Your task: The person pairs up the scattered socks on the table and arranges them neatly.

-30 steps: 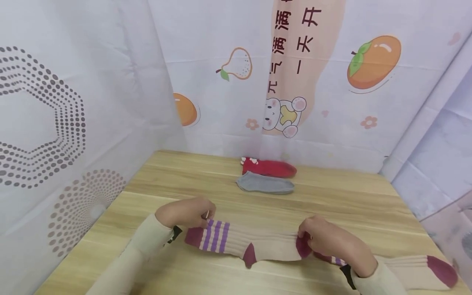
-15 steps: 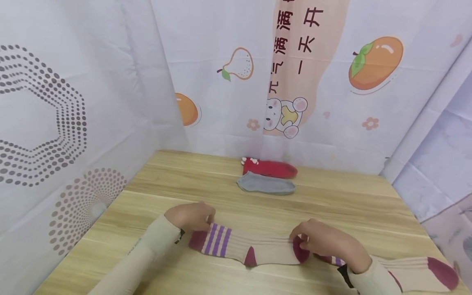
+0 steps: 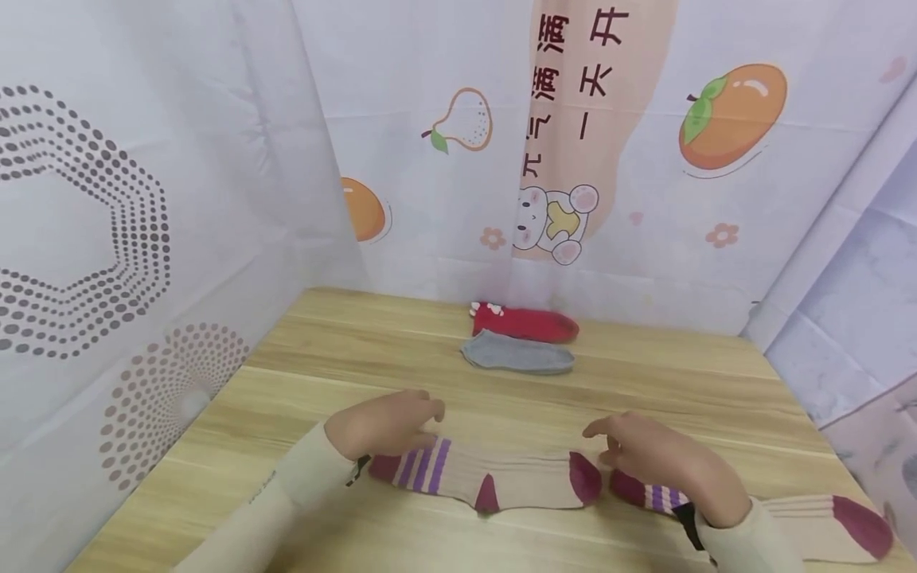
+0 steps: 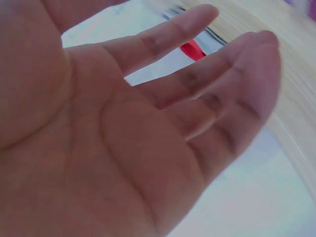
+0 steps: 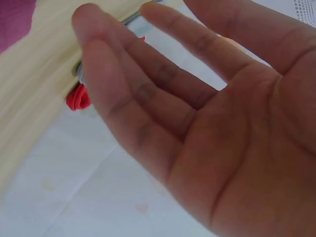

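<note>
A cream sock (image 3: 533,484) with purple stripes and maroon cuff, heel and toe lies flat across the front of the table. My left hand (image 3: 387,426) hovers over its striped cuff end, fingers loosely extended and holding nothing. Just right of the maroon toe is my right hand (image 3: 655,454), its fingers relaxed and nothing in them. A second matching sock (image 3: 795,521) lies to the right, partly hidden under my right hand and sleeve. Both wrist views show bare palms, the left palm (image 4: 128,133) and the right palm (image 5: 232,133), with fingers lightly bent.
Farther back on the wooden table (image 3: 358,342) lie a grey sock (image 3: 519,355) and a red sock (image 3: 526,323), the grey overlapping the red in this view. A printed white curtain (image 3: 401,95) hangs behind and along the left side.
Both hands have let go of the cream sock's ends. The left hand has shifted slightly right, and the right hand has moved right, off the maroon toe. The sock lies flat.
</note>
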`<state>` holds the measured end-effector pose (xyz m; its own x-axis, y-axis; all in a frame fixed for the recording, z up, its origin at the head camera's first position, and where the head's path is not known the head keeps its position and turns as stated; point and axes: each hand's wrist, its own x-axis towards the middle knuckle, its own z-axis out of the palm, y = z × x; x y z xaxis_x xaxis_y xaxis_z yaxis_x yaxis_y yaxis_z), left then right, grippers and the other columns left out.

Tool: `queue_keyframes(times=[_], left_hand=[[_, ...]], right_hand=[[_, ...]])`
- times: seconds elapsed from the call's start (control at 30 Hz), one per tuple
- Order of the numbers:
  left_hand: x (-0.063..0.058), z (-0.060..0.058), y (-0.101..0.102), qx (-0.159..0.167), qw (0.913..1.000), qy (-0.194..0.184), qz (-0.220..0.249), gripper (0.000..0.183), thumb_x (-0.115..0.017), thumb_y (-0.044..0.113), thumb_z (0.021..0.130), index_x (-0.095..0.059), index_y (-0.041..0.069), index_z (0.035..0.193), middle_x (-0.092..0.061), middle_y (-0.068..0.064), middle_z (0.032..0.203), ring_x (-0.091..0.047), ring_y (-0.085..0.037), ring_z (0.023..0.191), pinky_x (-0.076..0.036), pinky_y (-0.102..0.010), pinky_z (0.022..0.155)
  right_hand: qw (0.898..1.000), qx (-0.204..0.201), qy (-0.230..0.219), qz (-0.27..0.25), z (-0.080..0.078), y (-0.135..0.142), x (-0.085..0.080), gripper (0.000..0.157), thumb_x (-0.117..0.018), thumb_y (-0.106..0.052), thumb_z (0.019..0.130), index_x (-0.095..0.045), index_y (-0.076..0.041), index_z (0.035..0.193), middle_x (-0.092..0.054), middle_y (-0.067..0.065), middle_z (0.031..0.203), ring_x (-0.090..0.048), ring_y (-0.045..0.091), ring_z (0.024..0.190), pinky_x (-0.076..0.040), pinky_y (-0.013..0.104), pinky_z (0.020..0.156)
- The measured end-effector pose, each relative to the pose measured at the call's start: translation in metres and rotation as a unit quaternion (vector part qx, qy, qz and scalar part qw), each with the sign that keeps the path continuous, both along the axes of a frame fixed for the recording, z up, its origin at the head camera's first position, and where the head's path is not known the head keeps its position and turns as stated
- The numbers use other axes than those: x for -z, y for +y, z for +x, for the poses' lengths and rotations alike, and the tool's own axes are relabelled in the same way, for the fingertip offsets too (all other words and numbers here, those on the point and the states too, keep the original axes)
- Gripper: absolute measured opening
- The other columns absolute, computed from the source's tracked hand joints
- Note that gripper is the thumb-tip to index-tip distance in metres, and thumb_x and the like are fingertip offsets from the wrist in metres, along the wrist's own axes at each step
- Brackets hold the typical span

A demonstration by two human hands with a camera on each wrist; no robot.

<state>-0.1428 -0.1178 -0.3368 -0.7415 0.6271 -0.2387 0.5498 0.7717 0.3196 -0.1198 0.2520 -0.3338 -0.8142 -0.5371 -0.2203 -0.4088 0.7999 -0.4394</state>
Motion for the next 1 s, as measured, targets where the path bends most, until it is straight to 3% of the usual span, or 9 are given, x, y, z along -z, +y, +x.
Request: queue_keyframes(times=[0.2, 0.33, 0.53, 0.77, 0.87, 1.0], left_hand=[[-0.008, 0.003, 0.023, 0.069, 0.9959, 0.054, 0.024, 0.022, -0.065, 0.022, 0.097, -0.061, 0.01, 0.115, -0.063, -0.002, 0.101, -0.059, -0.012, 0.093, -0.052, -0.028, 0.083], [-0.013, 0.001, 0.049, 0.096, 0.9917, 0.082, 0.022, 0.021, -0.064, 0.024, 0.097, -0.062, 0.01, 0.112, -0.061, 0.001, 0.093, -0.056, -0.009, 0.085, -0.051, -0.025, 0.079], [-0.016, -0.007, 0.092, 0.121, 0.9877, 0.097, 0.022, 0.023, -0.066, 0.025, 0.097, -0.063, 0.013, 0.116, -0.067, 0.0, 0.106, -0.062, -0.009, 0.096, -0.051, -0.021, 0.085], [-0.011, -0.009, 0.131, 0.169, 0.9788, 0.114, 0.014, 0.024, -0.068, 0.027, 0.095, -0.064, 0.014, 0.114, -0.068, 0.004, 0.102, -0.061, -0.006, 0.09, -0.049, -0.017, 0.08], [-0.005, -0.007, 0.146, 0.185, 0.976, 0.115, 0.01, 0.024, -0.068, 0.027, 0.095, -0.063, 0.014, 0.115, -0.066, 0.005, 0.101, -0.06, -0.005, 0.09, -0.048, -0.015, 0.08], [0.001, -0.004, 0.17, 0.193, 0.9748, 0.111, 0.004, 0.024, -0.067, 0.027, 0.096, -0.064, 0.014, 0.115, -0.064, 0.006, 0.096, -0.056, -0.003, 0.083, -0.046, -0.013, 0.073]], right_hand=[[0.998, 0.024, 0.044, 0.028, -0.001, 0.012, -0.012, 0.038, -0.074, -0.008, 0.086, -0.064, -0.002, 0.122, -0.067, 0.005, 0.093, -0.061, 0.016, 0.081, -0.053, 0.038, 0.071], [0.998, 0.049, 0.041, 0.03, -0.001, 0.027, -0.021, 0.043, -0.072, -0.008, 0.087, -0.059, 0.002, 0.127, -0.067, 0.008, 0.095, -0.063, 0.019, 0.082, -0.053, 0.038, 0.069], [0.996, 0.073, 0.045, 0.026, -0.002, 0.052, -0.03, 0.046, -0.07, -0.006, 0.089, -0.053, 0.011, 0.129, -0.068, 0.013, 0.095, -0.065, 0.025, 0.083, -0.054, 0.043, 0.07], [0.993, 0.106, 0.03, 0.044, 0.006, 0.073, -0.017, 0.049, -0.071, -0.011, 0.089, -0.053, 0.012, 0.128, -0.065, 0.005, 0.088, -0.062, 0.018, 0.076, -0.052, 0.04, 0.067], [0.992, 0.118, 0.022, 0.041, 0.007, 0.084, -0.01, 0.049, -0.07, -0.009, 0.089, -0.051, 0.014, 0.127, -0.066, 0.008, 0.088, -0.061, 0.019, 0.076, -0.052, 0.04, 0.066], [0.988, 0.135, 0.047, 0.054, 0.002, 0.102, -0.009, 0.043, -0.07, -0.007, 0.088, -0.052, 0.018, 0.119, -0.066, 0.017, 0.088, -0.064, 0.028, 0.078, -0.053, 0.045, 0.067]])
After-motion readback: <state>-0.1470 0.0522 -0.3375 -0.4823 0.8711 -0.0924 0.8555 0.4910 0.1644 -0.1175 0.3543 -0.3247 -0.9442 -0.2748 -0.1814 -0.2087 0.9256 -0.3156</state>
